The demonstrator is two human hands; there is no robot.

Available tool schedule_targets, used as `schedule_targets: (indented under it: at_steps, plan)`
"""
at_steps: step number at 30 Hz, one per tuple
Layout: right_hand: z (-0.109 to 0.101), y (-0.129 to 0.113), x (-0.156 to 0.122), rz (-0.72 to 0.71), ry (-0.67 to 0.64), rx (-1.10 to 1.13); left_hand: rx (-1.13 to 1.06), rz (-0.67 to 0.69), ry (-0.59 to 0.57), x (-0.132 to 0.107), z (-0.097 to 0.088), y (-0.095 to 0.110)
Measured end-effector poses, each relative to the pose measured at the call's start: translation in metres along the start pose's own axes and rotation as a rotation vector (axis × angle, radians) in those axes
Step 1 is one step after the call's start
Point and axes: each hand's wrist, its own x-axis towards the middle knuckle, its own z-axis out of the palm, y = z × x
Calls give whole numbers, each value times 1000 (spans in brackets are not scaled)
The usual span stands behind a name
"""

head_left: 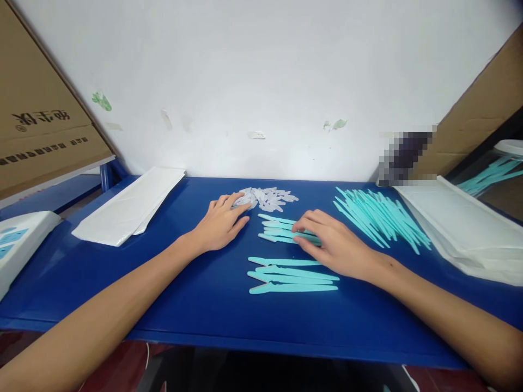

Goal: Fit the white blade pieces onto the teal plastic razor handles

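My left hand (pixel 223 222) reaches over the left edge of a pile of small pale translucent blade caps (pixel 269 198), its fingers spread and their tips among the caps. My right hand (pixel 327 237) lies over a small group of turquoise eyebrow razors (pixel 275 228), fingers bent and thumb apart from them. It partly hides their right ends, so contact is hard to judge. Nearer the front, several more eyebrow razors (pixel 294 279) lie roughly side by side, their blade ends to the left. To the right is a larger heap of the same turquoise razors (pixel 379 218).
White plastic bags (pixel 131 207) lie on the blue table (pixel 196 305) at the left, and more clear bags (pixel 466 228) at the right. A white device (pixel 24 239) stands at the left edge. Cardboard (pixel 44 103) flanks the left side; a white wall (pixel 253 87) rises behind.
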Motion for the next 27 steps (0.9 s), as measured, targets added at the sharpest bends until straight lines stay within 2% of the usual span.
schedule_targets:
  at_steps: [4, 10, 13, 19, 23, 27]
  plan:
    - [-10, -12, -1, -51, -170, 61, 2, 17, -47, 1, -2, 3]
    - [-16, -15, -1, 54, -345, 84, -33, 117, 82, 1, -13, 13]
    - [-17, -12, -2, 114, -390, 86, -34, 130, 84, 0, -12, 17]
    - [-18, -9, -2, 155, -376, 88, -29, 130, -29, 0, -7, 15]
    - [-16, -6, -4, 79, -288, 40, -144, 69, -59, -1, -7, 13]
    - [-14, -7, -5, 1, -282, 35, -222, 33, -70, -3, -5, 12]
